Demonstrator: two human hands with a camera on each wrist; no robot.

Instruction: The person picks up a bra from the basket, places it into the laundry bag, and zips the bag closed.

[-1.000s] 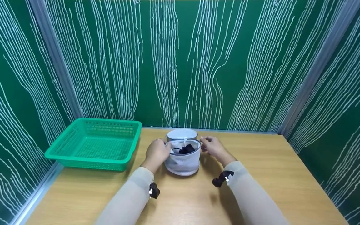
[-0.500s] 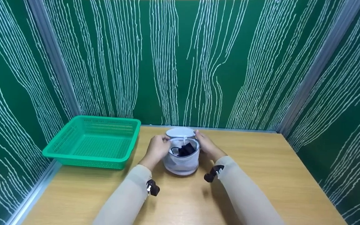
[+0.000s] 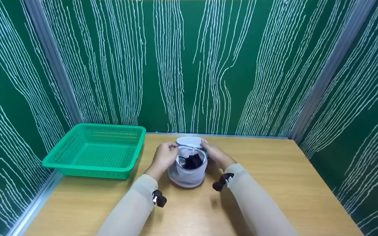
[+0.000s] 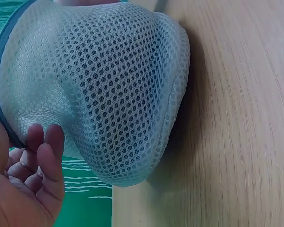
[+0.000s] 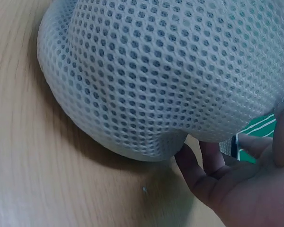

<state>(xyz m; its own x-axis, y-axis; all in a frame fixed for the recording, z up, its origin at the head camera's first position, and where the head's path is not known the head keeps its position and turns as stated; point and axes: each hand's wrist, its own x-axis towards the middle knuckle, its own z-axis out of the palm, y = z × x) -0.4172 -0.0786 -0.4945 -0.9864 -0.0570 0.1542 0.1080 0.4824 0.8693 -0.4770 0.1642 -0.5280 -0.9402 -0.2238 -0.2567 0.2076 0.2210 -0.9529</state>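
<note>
By table's back edge (image 3: pixel 258 139) | hands: left (image 3: pixel 165 155) pinches bag rim (image 3: pixel 191 170); right (image 3: pixel 219 155), hold unclear

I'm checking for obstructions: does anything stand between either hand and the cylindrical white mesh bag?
Nothing visible: the left hand pinches the bag, and the right hand is at its round white lid. The rectangular green plastic basket stands aside.

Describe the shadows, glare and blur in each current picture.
Head: a soft shadow beside the right sleeve on the table; the black item loses detail. Left wrist: shadow along the bag's base. Right wrist: shadow under the bag, pale glare lower left, right hand slightly soft.
</note>
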